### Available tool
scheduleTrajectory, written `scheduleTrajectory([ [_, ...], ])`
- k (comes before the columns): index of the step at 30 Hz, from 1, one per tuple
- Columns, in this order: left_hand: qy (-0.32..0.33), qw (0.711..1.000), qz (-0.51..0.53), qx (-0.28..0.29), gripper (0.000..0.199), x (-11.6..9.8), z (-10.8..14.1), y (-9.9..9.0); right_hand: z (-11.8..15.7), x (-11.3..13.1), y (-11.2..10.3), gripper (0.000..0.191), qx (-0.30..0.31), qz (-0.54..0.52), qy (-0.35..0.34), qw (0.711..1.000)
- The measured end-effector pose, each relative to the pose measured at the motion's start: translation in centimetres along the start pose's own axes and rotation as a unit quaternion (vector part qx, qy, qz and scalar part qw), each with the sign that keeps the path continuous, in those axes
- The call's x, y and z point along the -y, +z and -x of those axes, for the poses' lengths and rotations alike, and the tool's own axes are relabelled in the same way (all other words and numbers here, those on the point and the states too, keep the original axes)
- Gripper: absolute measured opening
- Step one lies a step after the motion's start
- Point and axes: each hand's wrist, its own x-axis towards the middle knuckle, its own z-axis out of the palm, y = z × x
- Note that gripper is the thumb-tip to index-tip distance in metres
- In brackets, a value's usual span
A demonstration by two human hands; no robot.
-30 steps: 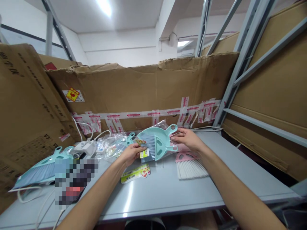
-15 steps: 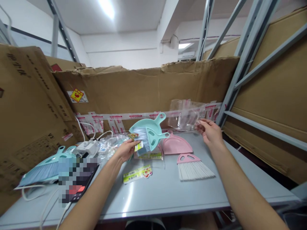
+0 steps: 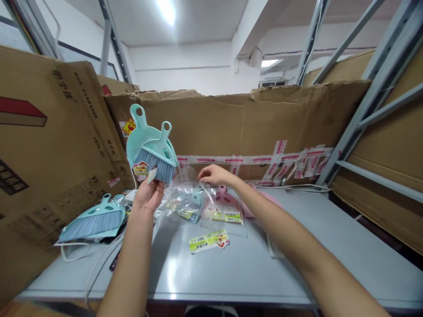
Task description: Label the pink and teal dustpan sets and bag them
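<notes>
My left hand [image 3: 148, 196] is raised off the table, shut on a mint-green dustpan and brush set [image 3: 150, 147] with blue-grey bristles and a small red-and-yellow label. My right hand [image 3: 214, 175] is stretched over the table, fingers loosely apart, just above a clear plastic bag [image 3: 185, 200] with a mint item inside. Beside that bag lies a bagged pink brush [image 3: 223, 208] with a printed card. A pink dustpan [image 3: 261, 197] sits partly behind my right forearm. A printed label card [image 3: 209, 241] lies on the grey table [image 3: 198, 275].
Another mint dustpan set [image 3: 92, 222] lies at the table's left, near white cables and a power strip [image 3: 130, 196]. A taped cardboard sheet [image 3: 251, 123] stands along the back, large cartons [image 3: 49, 132] at left, and grey steel shelf uprights [image 3: 363, 101] at right.
My left hand has lifted the mint set up and leftward. My right hand has moved left, and the clear bag no longer hangs near it. The view has turned slightly left.
</notes>
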Motion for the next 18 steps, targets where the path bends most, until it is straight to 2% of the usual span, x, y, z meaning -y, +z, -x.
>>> scheduleTrajectory([
  [1, 0.001, 1.000, 0.002, -0.001, 0.028, 0.0, -0.1, -0.2, -1.8, 0.6, 1.4, 0.018, 0.008, 0.045, -0.007, 0.999],
  [3, 0.001, 1.000, 0.010, -0.014, 0.026, 0.0, -0.1, -0.2, -4.5, 1.5, 4.2, 0.016, -0.007, 0.070, -0.010, 0.997],
  [5, -0.002, 0.999, 0.016, -0.030, 0.025, 0.3, 0.0, 0.0, -6.0, 2.1, 6.3, 0.010, -0.049, 0.081, -0.006, 0.996],
  [6, -0.005, 0.999, 0.016, -0.035, 0.025, 0.6, 0.2, 0.2, -6.3, 2.3, 6.9, 0.007, -0.075, 0.080, -0.003, 0.994],
  [8, -0.010, 0.999, 0.008, -0.033, 0.023, 1.5, 0.4, 0.5, -6.2, 2.3, 7.0, 0.021, -0.129, 0.075, 0.003, 0.989],
  [11, -0.029, 0.999, -0.019, -0.019, 0.021, 3.9, 0.9, 1.0, -4.3, 1.6, 4.4, 0.057, -0.228, -0.019, 0.012, 0.973],
  [12, -0.044, 0.998, -0.034, -0.011, 0.020, 5.0, 1.1, 1.2, -3.1, 1.2, 3.0, 0.067, -0.275, -0.120, 0.011, 0.954],
  [13, -0.063, 0.997, -0.051, -0.001, 0.020, 6.2, 1.4, 1.3, -1.6, 0.8, 1.5, 0.072, -0.314, -0.227, 0.005, 0.922],
  [14, -0.078, 0.995, -0.066, 0.009, 0.021, 7.5, 1.9, 1.4, 0.1, 0.3, 0.1, 0.073, -0.325, -0.301, -0.016, 0.897],
  [15, -0.095, 0.992, -0.080, 0.024, 0.022, 8.8, 2.4, 1.4, 2.0, -0.3, -1.1, 0.070, -0.323, -0.337, -0.036, 0.884],
  [16, -0.109, 0.989, -0.094, 0.039, 0.022, 10.2, 3.1, 1.4, 4.2, -0.9, -2.3, 0.065, -0.311, -0.336, -0.045, 0.888],
  [18, -0.134, 0.981, -0.122, 0.071, 0.022, 12.8, 4.6, 1.4, 8.6, -2.2, -3.9, 0.056, -0.293, -0.266, -0.031, 0.918],
])
